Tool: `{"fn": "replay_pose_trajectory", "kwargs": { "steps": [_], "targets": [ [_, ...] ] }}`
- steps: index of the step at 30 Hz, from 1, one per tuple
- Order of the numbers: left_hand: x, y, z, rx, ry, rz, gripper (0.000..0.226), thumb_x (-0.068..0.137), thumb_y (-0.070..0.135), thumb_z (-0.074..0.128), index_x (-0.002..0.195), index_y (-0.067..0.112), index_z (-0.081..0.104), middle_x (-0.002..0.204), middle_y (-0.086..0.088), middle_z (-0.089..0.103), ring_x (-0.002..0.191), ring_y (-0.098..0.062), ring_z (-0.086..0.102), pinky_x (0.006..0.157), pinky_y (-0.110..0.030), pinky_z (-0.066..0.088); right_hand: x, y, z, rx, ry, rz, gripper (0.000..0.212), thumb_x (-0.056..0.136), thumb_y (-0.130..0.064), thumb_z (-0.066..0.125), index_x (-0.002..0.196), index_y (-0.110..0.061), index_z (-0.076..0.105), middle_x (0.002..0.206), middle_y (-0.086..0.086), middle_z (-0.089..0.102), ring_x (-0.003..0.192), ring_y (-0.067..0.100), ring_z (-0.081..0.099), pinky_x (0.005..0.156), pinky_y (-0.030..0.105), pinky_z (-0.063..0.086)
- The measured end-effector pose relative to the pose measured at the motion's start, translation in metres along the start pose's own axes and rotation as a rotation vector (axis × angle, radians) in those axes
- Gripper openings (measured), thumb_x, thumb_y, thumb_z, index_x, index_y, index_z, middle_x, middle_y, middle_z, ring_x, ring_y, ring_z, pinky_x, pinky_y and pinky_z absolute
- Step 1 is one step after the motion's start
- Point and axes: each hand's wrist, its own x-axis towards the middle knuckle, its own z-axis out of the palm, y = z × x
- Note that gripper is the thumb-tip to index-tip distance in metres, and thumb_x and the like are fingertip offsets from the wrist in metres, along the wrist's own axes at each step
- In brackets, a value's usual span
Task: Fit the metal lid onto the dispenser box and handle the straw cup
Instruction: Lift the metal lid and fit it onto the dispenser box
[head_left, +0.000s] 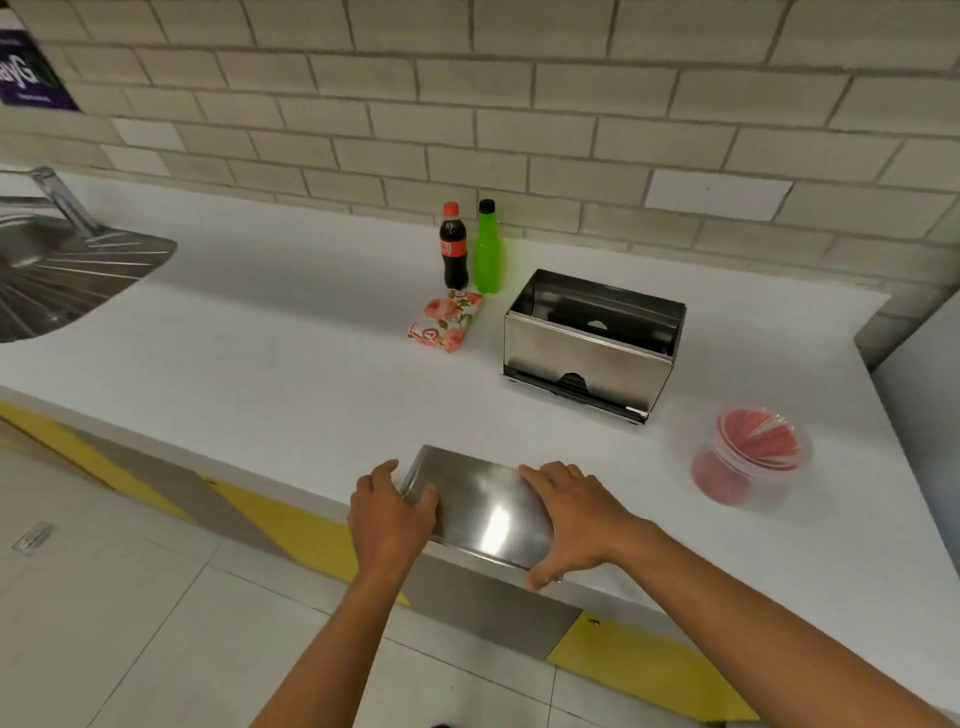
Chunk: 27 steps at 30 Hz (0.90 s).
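My left hand (387, 512) and right hand (574, 512) clasp the metal lid (480, 501) at the counter's (260, 332) front edge; dispenser box (589, 345) uncovered, straw cup (748, 457) untouched.

You see a glossy brushed metal lid (483, 499), a shiny steel dispenser box (587, 353), a clear plastic cup (748, 457), and a smooth white counter (260, 332).

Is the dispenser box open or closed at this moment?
Open. The dispenser box has no top, so its inside shows; the metal lid lies at the counter's near edge, between both hands.
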Motion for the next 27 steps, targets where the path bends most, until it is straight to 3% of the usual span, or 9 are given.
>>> {"fn": "replay_pose_trajectory", "kwargs": {
  "steps": [5,8,10,13,17,21,27],
  "targets": [
    [0.013,-0.014,-0.009,-0.021,-0.162,-0.008,0.067,0.086,0.041,0.077,0.143,0.012,0.056,0.137,-0.015,0.053,0.130,-0.033,0.046,0.095,-0.036,0.041,0.006,-0.028,-0.001,-0.033,-0.027,0.108,0.156,0.057,-0.059,0.097,0.169,-0.023,-0.005,0.161,0.009,0.027,0.145,0.029,0.032,0.118,0.039,0.033],
    [0.015,-0.011,-0.007,-0.092,-0.190,-0.051,0.071,0.082,0.042,0.081,0.142,0.012,0.057,0.136,-0.014,0.054,0.129,-0.032,0.048,0.098,-0.040,0.045,0.006,-0.032,-0.001,-0.047,-0.021,0.151,0.159,0.056,-0.054,0.099,0.169,-0.023,-0.008,0.159,0.009,0.028,0.142,0.030,0.035,0.115,0.036,0.035],
    [0.019,-0.012,-0.011,-0.150,-0.226,-0.046,0.072,0.081,0.043,0.082,0.142,0.012,0.058,0.134,-0.013,0.058,0.123,-0.029,0.054,0.099,-0.040,0.048,0.005,-0.038,0.000,-0.009,-0.001,0.202,0.159,0.054,-0.051,0.099,0.169,-0.022,-0.007,0.158,0.008,0.027,0.140,0.029,0.036,0.112,0.035,0.037],
    [0.028,-0.006,-0.018,-0.305,-0.301,-0.109,0.071,0.084,0.045,0.083,0.143,0.016,0.057,0.132,-0.007,0.066,0.108,-0.022,0.061,0.087,-0.032,0.047,-0.001,-0.040,0.000,0.062,0.024,0.256,0.160,0.051,-0.048,0.101,0.169,-0.023,-0.004,0.155,0.006,0.028,0.138,0.028,0.035,0.112,0.036,0.042],
    [0.043,-0.003,-0.027,-0.559,-0.498,-0.182,0.044,0.091,0.028,0.081,0.132,0.018,0.069,0.126,-0.003,0.073,0.113,-0.025,0.070,0.104,-0.044,0.056,-0.014,-0.040,0.000,0.135,0.055,0.298,0.154,0.046,-0.047,0.102,0.167,-0.022,0.010,0.146,0.005,0.029,0.135,0.027,0.034,0.111,0.037,0.044],
    [0.055,0.009,-0.036,-0.618,-0.571,-0.127,0.036,0.092,0.022,0.079,0.127,0.024,0.073,0.118,-0.006,0.078,0.109,-0.027,0.074,0.105,-0.049,0.056,-0.027,-0.036,-0.012,0.193,0.151,0.319,0.151,0.040,-0.048,0.101,0.163,-0.026,0.017,0.139,0.001,0.028,0.131,0.024,0.034,0.107,0.039,0.047],
    [0.066,0.044,-0.032,-0.678,-0.561,-0.032,0.041,0.095,0.023,0.075,0.135,0.026,0.065,0.113,-0.007,0.077,0.102,-0.028,0.075,0.086,-0.037,0.061,-0.036,-0.019,-0.051,0.193,0.300,0.289,0.152,0.044,-0.041,0.101,0.166,-0.023,0.013,0.147,0.001,0.023,0.137,0.023,0.031,0.103,0.029,0.046]
  ]
}}
